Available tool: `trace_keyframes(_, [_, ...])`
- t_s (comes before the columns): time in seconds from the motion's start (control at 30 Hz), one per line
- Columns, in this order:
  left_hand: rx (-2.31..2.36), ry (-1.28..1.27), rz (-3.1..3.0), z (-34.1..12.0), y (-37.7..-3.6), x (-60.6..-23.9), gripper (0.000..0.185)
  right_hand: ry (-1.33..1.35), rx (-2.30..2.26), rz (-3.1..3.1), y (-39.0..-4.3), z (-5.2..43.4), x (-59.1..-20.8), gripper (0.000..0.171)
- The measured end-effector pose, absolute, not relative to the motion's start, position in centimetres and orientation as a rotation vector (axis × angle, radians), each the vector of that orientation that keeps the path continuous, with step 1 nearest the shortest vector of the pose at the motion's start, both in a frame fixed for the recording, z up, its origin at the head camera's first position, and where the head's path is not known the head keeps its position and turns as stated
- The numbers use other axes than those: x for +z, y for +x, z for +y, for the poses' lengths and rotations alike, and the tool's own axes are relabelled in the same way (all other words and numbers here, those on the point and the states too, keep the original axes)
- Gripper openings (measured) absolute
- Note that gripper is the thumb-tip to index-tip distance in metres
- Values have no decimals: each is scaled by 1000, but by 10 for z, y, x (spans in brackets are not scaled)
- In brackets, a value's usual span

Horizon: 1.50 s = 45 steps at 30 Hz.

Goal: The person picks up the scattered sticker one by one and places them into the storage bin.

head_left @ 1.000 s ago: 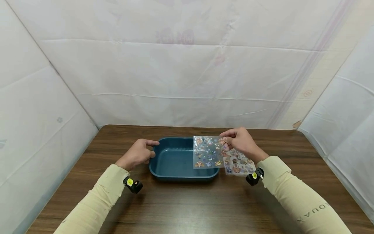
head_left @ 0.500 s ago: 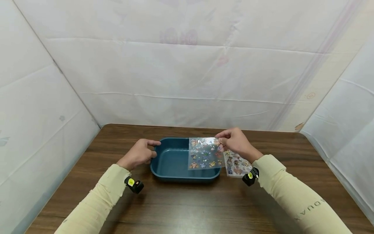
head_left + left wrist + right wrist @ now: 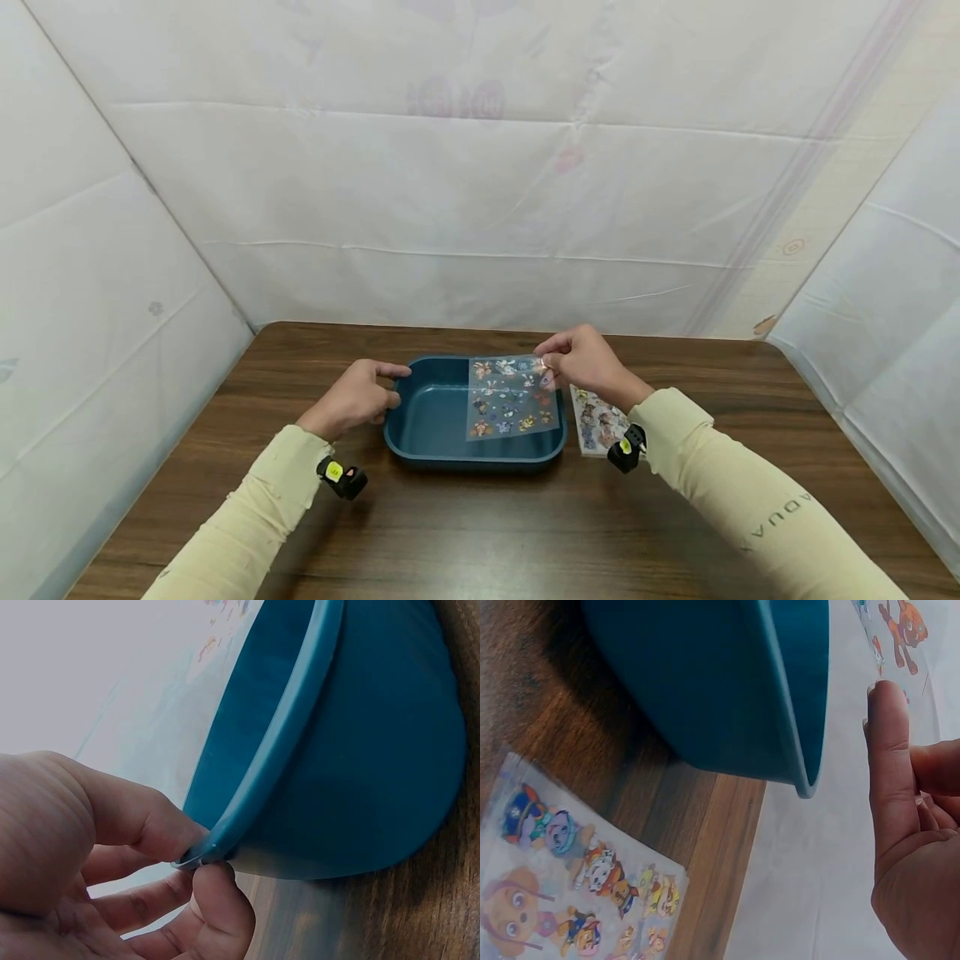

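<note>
A dark blue plastic tray (image 3: 431,421) sits on the wooden table (image 3: 480,533). My left hand (image 3: 358,395) pinches its left rim (image 3: 225,840) between thumb and fingers. Over the right half of the tray my right hand (image 3: 581,360) holds up a clear sticker sheet (image 3: 512,398) by its top right corner; the sheet (image 3: 900,645) carries small cartoon animals. To the tray's right a second sticker sheet (image 3: 596,423) lies flat on the table, and the right wrist view shows its cartoon dogs (image 3: 570,892).
White plastic sheeting (image 3: 480,183) walls in the table at the back and both sides. Bare wood runs from the tray to the near edge. A small black-and-yellow device sits on each wrist (image 3: 341,477).
My right hand has carried the clear sticker sheet leftward, from over the tray's right rim to over its inside. The left hand has stayed on the rim.
</note>
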<state>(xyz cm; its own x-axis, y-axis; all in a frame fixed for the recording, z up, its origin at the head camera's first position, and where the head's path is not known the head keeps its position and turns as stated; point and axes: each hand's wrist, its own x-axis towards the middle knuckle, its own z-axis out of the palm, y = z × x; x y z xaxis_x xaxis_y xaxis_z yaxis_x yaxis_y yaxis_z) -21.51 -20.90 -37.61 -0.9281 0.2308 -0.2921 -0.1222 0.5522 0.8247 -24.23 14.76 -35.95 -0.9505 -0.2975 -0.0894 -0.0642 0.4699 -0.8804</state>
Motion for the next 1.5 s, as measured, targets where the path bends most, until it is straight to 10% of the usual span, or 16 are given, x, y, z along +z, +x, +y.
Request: trace_keyframes(1.5, [1285,65,2451,-210,-216,-373,55,-392,-1304,2574,-258,88,-345,30])
